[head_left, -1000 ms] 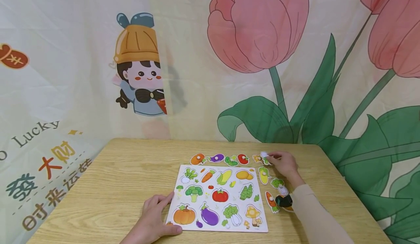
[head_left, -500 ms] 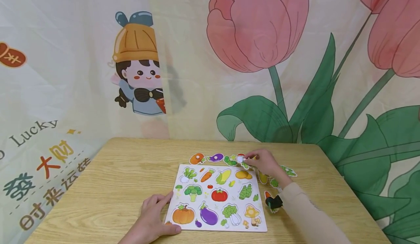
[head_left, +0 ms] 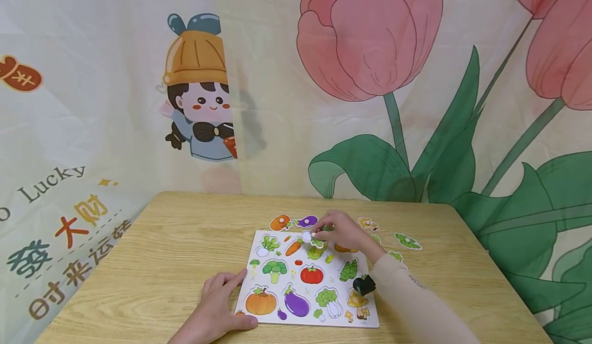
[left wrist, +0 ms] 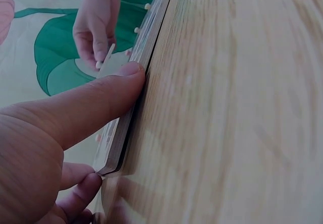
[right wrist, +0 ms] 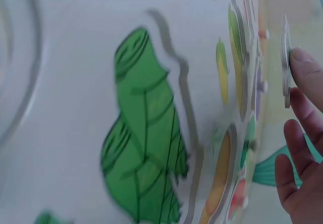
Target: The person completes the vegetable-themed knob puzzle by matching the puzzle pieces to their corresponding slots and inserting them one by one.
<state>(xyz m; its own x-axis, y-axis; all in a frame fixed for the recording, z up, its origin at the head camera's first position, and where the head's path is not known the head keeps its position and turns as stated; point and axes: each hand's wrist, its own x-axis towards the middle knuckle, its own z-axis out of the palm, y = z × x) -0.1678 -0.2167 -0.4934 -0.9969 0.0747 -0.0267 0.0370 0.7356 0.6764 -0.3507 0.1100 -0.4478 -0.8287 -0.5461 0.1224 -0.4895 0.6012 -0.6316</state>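
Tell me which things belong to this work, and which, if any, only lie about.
Work:
white rectangular puzzle board, left hand on it
white-green radish piece, pinched by right hand
likely the loose pieces, such as orange pumpkin, purple eggplant, yellow mushroom

Surroundings; nothing seems stray:
wooden table
tulip-printed cloth backdrop

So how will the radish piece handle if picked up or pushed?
The radish piece is probably stiff: edge-on, it looks straight, not drooping. It seems light, as the right hand holds it up in a pinch. Being thin and flat, it would likely slide rather than roll.
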